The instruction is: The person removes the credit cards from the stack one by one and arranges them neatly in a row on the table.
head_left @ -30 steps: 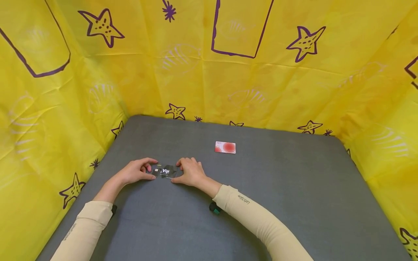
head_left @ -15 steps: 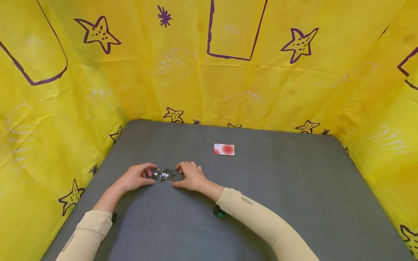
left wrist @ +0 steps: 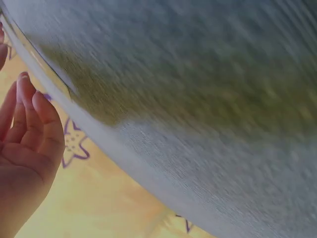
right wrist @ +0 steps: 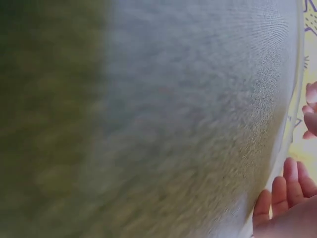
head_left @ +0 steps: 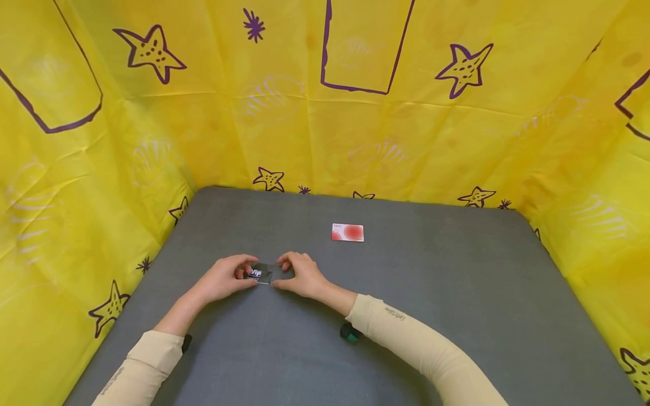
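Beige sleeves (head_left: 421, 349) come nearest, then the left hand (head_left: 223, 277), pinching a black card (head_left: 261, 275) at the grey table (head_left: 406, 282); the right hand (head_left: 303, 276) curves at its other end, whether gripping I can't tell; beyond, a red-and-white card (head_left: 347, 232), then yellow cloth (head_left: 355, 129)

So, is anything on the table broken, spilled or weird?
Nothing stands out. The red and white card lies flat on the gray table, and no spill shows. The left hand covers part of the black card, so I can't check that bit for damage. The yellow cloth behind has creases, nothing stranger.
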Available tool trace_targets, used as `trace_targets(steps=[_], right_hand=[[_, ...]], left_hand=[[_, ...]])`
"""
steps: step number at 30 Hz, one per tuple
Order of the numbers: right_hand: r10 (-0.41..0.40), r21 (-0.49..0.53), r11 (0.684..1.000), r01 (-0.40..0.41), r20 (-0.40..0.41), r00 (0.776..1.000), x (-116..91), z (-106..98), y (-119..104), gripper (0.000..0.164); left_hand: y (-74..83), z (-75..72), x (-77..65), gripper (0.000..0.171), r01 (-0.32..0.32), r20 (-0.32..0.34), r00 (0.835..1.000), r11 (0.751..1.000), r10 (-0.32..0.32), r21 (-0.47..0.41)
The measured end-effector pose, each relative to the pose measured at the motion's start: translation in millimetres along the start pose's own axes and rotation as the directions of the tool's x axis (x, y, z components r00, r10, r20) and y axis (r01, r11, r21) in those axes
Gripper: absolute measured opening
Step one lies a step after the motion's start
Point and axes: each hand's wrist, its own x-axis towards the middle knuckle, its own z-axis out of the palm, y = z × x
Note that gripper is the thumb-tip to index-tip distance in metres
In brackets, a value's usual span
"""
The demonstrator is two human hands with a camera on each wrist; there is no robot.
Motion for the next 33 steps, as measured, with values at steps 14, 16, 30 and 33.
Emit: trace_targets(steps=[14,16,30,33], right_hand=[[-0.02,0.084,0.996,0.022,-0.015,1.0,-21,-20,15,0.042],[-0.017,0.093,0.995,0.019,-0.02,1.0,-25,-23,17,0.042],[0.032,0.159,0.987,-0.023,-0.056,0.998,-41,-40,37,0.04],[0.041,0.172,0.985,-0.029,-0.069,0.997,-43,-43,41,0.039]], left_hand=[[27.8,28.0,12.4,0.031,-0.06,-0.048,0.997,0.995,0.056,-0.076],[32.0,30.4,14.3,0.03,-0.06,-0.042,0.998,0.995,0.057,-0.085],[53.0,42.9,30.5,0.032,-0.062,-0.047,0.997,0.992,0.057,-0.107],[57.4,45.3,34.4,0.032,-0.059,-0.041,0.998,0.992,0.055,-0.112]])
